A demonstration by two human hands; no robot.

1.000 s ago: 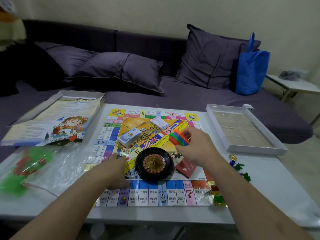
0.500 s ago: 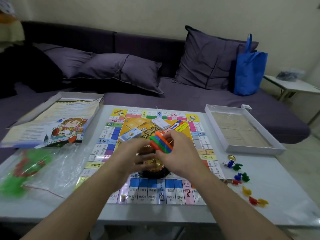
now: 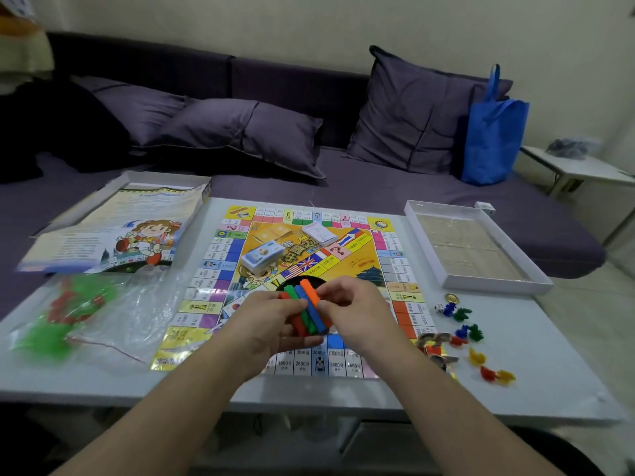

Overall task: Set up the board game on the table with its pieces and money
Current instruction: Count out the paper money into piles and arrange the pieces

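Observation:
The colourful game board lies flat on the white table. Over its near middle, my left hand and my right hand together grip a bundle of coloured sticks, orange, blue, green and red. The hands hide most of the black roulette wheel behind them. A stack of play money and a white card deck sit on the board's centre. Small coloured pawns, a die and a gold coin lie right of the board.
The box lid with a cartoon child overhangs the table's far left. A clear plastic bag with green and red pieces lies near left. The open white box tray stands far right. A purple sofa with cushions and a blue bag are behind.
My left hand rose from the board to join my right hand on the stick bundle. The bundle came down toward me and now covers the roulette wheel.

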